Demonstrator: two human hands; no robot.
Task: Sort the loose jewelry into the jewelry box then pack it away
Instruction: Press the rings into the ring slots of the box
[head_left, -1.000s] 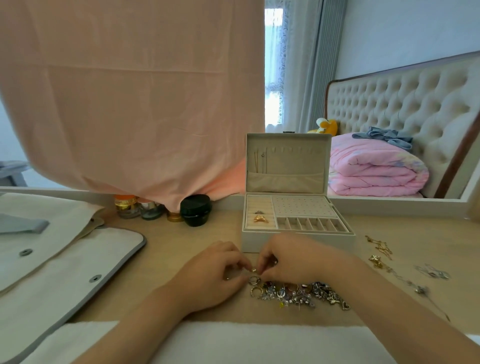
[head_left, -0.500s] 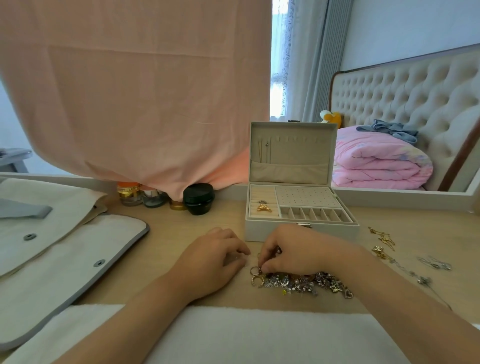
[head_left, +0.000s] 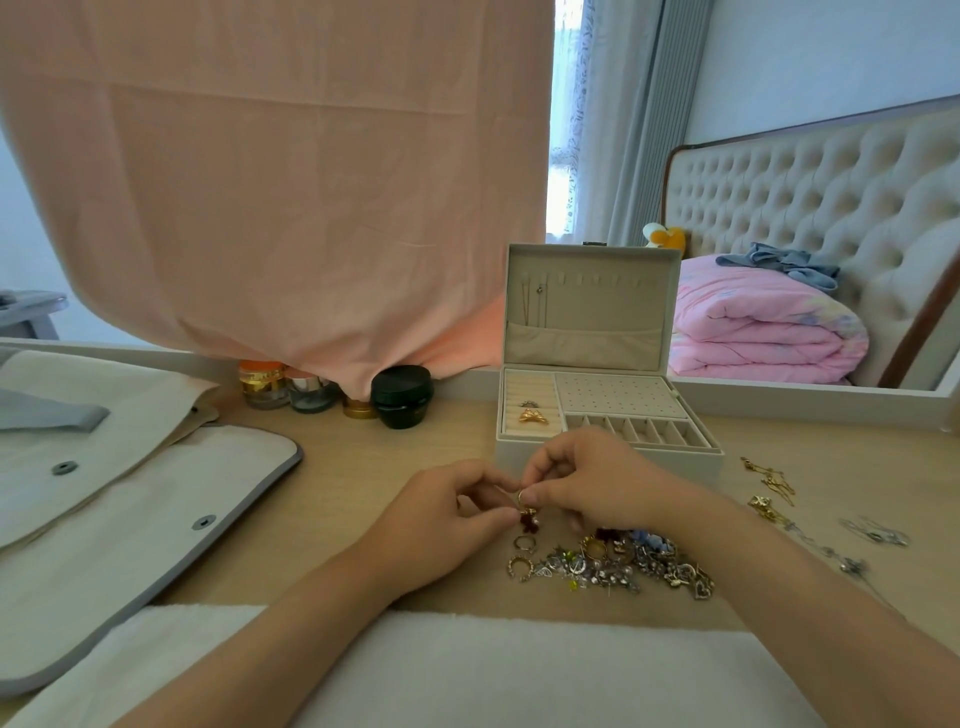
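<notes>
A cream jewelry box (head_left: 608, 460) stands open on the wooden table, lid upright, with a gold butterfly ring (head_left: 532, 416) and a silver ring in its left ring rolls. A pile of loose jewelry (head_left: 613, 564) lies in front of it. Just above the pile my right hand (head_left: 592, 480) pinches a gold earring with a dark red charm (head_left: 528, 514) by its hoop. My left hand (head_left: 441, 525) touches the same earring from the left with thumb and fingertips.
Gold and silver necklaces (head_left: 774, 486) lie on the table right of the box. Cosmetic jars, one a black jar (head_left: 402, 396), stand left of the box. A beige fabric organizer (head_left: 104, 499) covers the left side. A white towel (head_left: 467, 670) lies along the near edge.
My right hand has lifted the red-charm earring up from the pile, and my left hand has come in to meet it. The camera has tilted slightly.
</notes>
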